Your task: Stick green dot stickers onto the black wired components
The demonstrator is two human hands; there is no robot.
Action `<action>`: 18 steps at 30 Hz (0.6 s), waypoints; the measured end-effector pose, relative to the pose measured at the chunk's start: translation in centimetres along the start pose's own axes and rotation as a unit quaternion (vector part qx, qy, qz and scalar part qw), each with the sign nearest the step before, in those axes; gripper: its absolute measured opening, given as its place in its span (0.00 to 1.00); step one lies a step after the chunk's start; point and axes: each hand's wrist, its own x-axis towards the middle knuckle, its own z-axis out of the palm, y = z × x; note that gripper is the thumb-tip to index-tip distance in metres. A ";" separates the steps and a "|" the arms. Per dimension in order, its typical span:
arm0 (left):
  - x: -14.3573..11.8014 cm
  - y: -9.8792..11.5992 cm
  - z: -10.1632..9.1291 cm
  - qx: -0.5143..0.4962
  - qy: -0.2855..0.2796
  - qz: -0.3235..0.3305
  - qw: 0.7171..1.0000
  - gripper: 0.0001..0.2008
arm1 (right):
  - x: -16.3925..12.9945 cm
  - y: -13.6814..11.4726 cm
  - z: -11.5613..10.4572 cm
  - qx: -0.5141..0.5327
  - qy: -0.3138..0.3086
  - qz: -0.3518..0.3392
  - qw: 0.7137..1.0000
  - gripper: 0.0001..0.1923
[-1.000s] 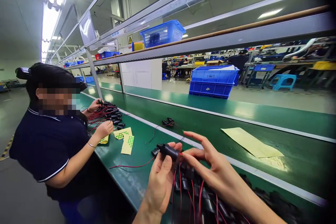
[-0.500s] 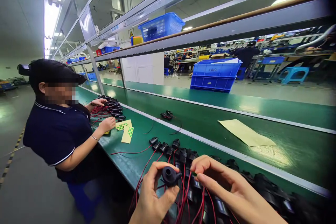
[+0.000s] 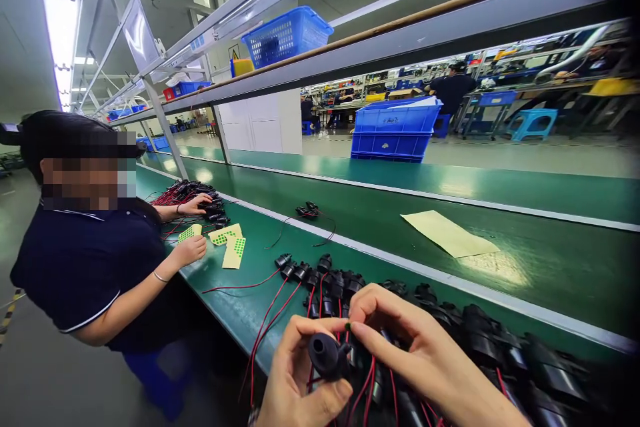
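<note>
My left hand (image 3: 300, 373) grips a small black pump (image 3: 324, 355) between thumb and fingers, its round nozzle facing me and a short spout at its side. Between the thumb and fingertip of my right hand (image 3: 395, 333) is a small green dot sticker (image 3: 348, 325), close beside the pump. Under and around both hands lie many more black pumps (image 3: 480, 337) with thin red and black wires (image 3: 265, 340), piled on the green bench (image 3: 240, 310).
A co-worker (image 3: 85, 260) sits at the left, handling sheets of green dots (image 3: 233, 250) by another pile of pumps. A paper sheet (image 3: 445, 233) lies on the green surface beyond the white rail. Blue crates (image 3: 393, 130) stand further back; a blue basket (image 3: 285, 37) rests on the shelf overhead.
My right hand has come closer to the pump with the green sticker. The view has shifted slightly right. The co-worker now lifts a dotted sheet.
</note>
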 end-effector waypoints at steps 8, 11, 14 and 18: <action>-0.4 -1.4 1.1 -0.002 0.035 0.010 0.999 0.26 | -0.5 0.0 1.2 -0.072 0.173 -0.130 0.974 0.01; -0.4 -2.1 1.3 0.001 0.055 0.032 0.998 0.26 | -0.4 0.0 1.3 -0.042 0.139 -0.086 0.986 0.08; -0.3 -2.7 1.3 0.006 0.063 0.048 0.997 0.25 | -0.4 0.2 1.3 -0.020 0.103 -0.033 0.994 0.10; -0.4 -3.0 1.3 0.031 0.055 0.064 0.996 0.23 | -0.6 0.7 1.3 -0.015 0.081 0.010 0.997 0.12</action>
